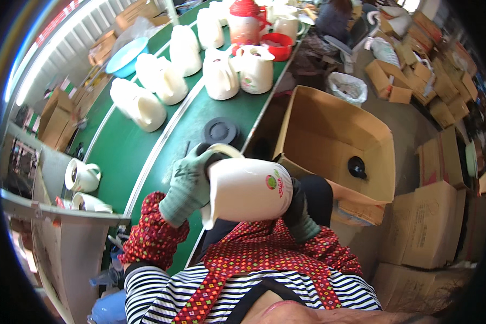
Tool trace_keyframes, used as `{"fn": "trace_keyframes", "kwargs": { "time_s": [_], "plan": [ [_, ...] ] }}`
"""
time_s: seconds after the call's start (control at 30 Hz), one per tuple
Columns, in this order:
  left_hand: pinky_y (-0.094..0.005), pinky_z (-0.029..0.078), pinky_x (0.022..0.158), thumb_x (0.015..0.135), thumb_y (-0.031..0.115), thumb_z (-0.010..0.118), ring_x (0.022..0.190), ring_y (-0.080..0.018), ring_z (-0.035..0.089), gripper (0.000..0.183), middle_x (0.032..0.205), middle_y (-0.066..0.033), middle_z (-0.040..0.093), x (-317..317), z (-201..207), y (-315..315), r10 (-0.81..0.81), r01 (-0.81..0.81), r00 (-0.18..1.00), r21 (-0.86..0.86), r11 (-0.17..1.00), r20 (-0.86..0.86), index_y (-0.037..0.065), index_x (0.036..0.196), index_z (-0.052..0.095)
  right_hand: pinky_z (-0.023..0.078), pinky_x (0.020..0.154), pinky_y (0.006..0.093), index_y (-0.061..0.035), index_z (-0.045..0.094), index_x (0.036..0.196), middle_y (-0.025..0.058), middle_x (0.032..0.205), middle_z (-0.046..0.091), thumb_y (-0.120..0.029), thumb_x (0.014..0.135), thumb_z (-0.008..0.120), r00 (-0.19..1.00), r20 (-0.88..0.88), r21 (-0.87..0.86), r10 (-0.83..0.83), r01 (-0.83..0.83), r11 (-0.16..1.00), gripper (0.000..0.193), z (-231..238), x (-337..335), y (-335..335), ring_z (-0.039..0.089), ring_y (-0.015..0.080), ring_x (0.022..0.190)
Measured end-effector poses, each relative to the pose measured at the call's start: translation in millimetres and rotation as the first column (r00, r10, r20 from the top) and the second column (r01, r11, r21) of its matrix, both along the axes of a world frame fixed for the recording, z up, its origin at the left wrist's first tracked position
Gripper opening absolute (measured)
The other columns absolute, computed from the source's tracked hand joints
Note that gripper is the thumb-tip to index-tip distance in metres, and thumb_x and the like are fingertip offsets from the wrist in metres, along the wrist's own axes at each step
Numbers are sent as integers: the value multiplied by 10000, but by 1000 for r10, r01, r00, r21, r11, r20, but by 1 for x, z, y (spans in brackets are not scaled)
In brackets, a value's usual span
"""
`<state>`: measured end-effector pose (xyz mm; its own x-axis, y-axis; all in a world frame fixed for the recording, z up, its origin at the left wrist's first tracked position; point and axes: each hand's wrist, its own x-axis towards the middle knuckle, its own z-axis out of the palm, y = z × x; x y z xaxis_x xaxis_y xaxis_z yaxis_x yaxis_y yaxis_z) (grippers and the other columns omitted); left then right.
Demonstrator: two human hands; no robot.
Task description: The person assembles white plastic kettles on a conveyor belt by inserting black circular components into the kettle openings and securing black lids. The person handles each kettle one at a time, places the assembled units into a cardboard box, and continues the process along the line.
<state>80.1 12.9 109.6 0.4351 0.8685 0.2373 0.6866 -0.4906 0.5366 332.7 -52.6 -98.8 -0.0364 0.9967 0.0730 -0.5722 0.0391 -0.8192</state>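
A white jug (248,189) with a handle and a small coloured print lies tipped sideways in front of my chest. My left hand (188,181), in a grey-green glove, grips it at the mouth end beside the handle; some fingertips are hidden there. At the base end, my right hand (298,213) is closed against the jug in a dark-palmed glove, partly covered by it. Just beyond my left hand, a round black disc-shaped part (221,131) rests on the green work table (146,154).
Several white jugs (220,75) stand farther along the table, with a red jug (245,24) and red bowl (277,46). A blue basin (127,56) sits at the far left edge. To my right is an open cardboard box (335,127) holding a black round part (356,167); stacked cartons (429,224) stand beyond.
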Motion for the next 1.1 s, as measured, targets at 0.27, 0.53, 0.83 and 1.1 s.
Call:
{"fn": "trace_keyframes", "kwargs": {
  "time_s": [0.27, 0.53, 0.83, 1.1],
  "plan": [
    [-471, 563, 875, 696, 163, 861, 985, -390, 691, 751, 1255, -205, 627, 0, 2, -3, -109, 109, 993, 5, 994, -52, 40, 1372, 557, 329, 1192, 527, -147, 463, 1557, 234, 1582, 377, -208, 686, 878, 458, 869, 414, -189, -460, 786, 967, 147, -3, 5, 387, 451, 1442],
    [-619, 239, 1222, 629, 311, 931, 1511, -573, 191, 824, 1636, -344, 204, -21, 15, -16, -459, 451, 879, -88, 888, -127, 168, 1373, 607, 359, 1150, 539, -197, 528, 1500, 254, 1567, 390, -284, 690, 889, 328, 933, 308, -149, -513, 801, 892, 152, 11, 6, 433, 452, 1407],
    [-636, 238, 1217, 569, 330, 943, 1515, -582, 179, 659, 1654, -347, 151, -10, -24, -12, -479, 480, 861, -39, 876, -172, 169, 1173, 735, 344, 1111, 603, -189, 664, 1305, 332, 1514, 395, -390, 756, 788, 87, 972, 230, -220, -570, 789, 599, 168, -5, -1, 398, 498, 1410],
    [-634, 241, 1213, 569, 316, 947, 1501, -589, 195, 641, 1624, -374, 184, -3, -33, -15, -533, 533, 846, -11, 846, -30, 134, 1143, 728, 339, 1126, 586, -190, 665, 1290, 331, 1548, 356, -331, 746, 799, 127, 964, 265, -234, -551, 791, 578, 162, -1, -9, 378, 494, 1431]
  ]
}}
